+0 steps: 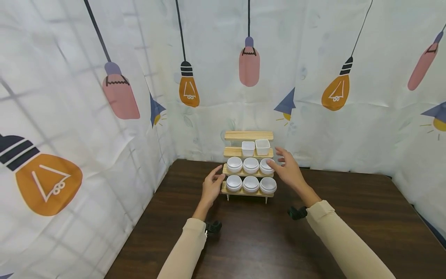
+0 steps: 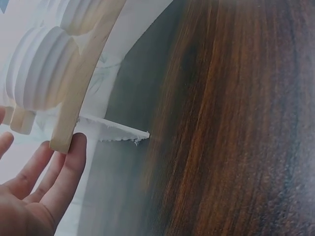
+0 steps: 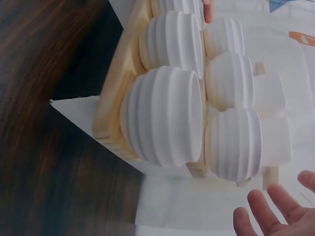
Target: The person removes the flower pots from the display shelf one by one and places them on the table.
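A tiered wooden rack (image 1: pixel 249 134) stands at the back of the table, with ribbed white round pots (image 1: pixel 251 183) on its two lower shelves. Two square white pots (image 1: pixel 248 148) sit side by side on the shelf above. My left hand (image 1: pixel 211 187) is at the rack's left side, with relaxed fingers (image 2: pixel 74 164) right at the end of the lowest wooden shelf (image 2: pixel 74 108). On the opposite side, my right hand (image 1: pixel 290 171) is spread beside the upper shelves, its thumb overlapping a round pot (image 1: pixel 267 166) in the head view. Neither hand has anything in its grasp.
White side legs (image 2: pixel 115 129) hold the rack above the dark wooden table (image 1: pixel 244 240). Behind it hangs a white curtain (image 1: pixel 216 46) printed with lamps and bulbs, which also closes in the left and right sides.
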